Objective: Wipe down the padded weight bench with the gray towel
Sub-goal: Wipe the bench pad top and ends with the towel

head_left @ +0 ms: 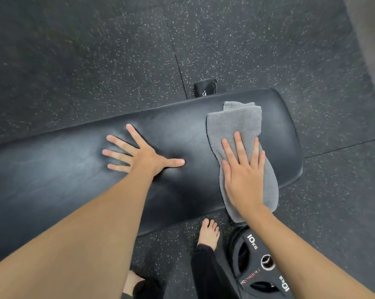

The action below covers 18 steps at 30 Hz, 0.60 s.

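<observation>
The black padded weight bench [70, 169] runs across the view from the left edge to a rounded end at the right. A folded gray towel [236, 124] lies across that right end, its near part hanging over the front edge. My right hand [242, 173] lies flat on the towel, fingers together and extended, pressing it onto the pad. My left hand [139, 154] rests palm down on the bare pad to the left of the towel, fingers spread wide, holding nothing.
A black 10 kg weight plate [255, 266] lies on the speckled rubber floor [95, 50] just below the bench's right end. My bare feet [209, 233] stand next to it. A black bench foot [204, 88] sticks out behind the pad.
</observation>
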### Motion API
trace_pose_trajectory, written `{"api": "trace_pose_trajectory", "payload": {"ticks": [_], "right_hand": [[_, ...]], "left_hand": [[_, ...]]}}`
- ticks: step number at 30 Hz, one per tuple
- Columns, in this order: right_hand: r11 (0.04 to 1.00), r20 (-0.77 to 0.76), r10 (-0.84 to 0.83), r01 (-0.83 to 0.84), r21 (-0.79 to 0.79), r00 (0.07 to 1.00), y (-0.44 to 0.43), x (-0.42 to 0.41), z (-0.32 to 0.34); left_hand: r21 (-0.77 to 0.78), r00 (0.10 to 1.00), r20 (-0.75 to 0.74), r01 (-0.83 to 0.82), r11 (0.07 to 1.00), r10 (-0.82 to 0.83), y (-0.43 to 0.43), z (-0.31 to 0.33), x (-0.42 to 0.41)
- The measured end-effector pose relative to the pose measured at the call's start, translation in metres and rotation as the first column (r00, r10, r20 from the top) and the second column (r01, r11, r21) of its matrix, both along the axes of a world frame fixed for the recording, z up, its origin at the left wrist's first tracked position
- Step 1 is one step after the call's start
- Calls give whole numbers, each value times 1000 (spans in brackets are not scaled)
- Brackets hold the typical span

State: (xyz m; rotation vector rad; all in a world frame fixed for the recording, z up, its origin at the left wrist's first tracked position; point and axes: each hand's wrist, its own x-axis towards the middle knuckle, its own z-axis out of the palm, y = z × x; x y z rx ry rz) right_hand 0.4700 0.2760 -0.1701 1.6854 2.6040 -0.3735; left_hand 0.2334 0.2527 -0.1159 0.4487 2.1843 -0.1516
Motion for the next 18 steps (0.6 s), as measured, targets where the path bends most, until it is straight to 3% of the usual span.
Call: {"api": "trace_pose_trajectory", "payload": {"ticks": [6, 11, 16, 18], "right_hand": [[995, -86, 91, -87, 44, 992, 76, -104, -7], [967, -66, 248, -243, 75, 967, 99, -87, -8], [999, -38, 2, -1, 37, 999, 148, -29, -8], [1000, -37, -24, 24, -4, 999, 163, -17, -6]], "left_hand": [[-42, 999, -31, -16, 999, 15, 3, -5, 0], [-36, 998, -48, -29, 999, 27, 4, -6, 2], [-41, 999, -44, -13, 999, 11, 8, -5, 5], [-51, 999, -52, -8, 999, 5, 8, -4, 5]]}}
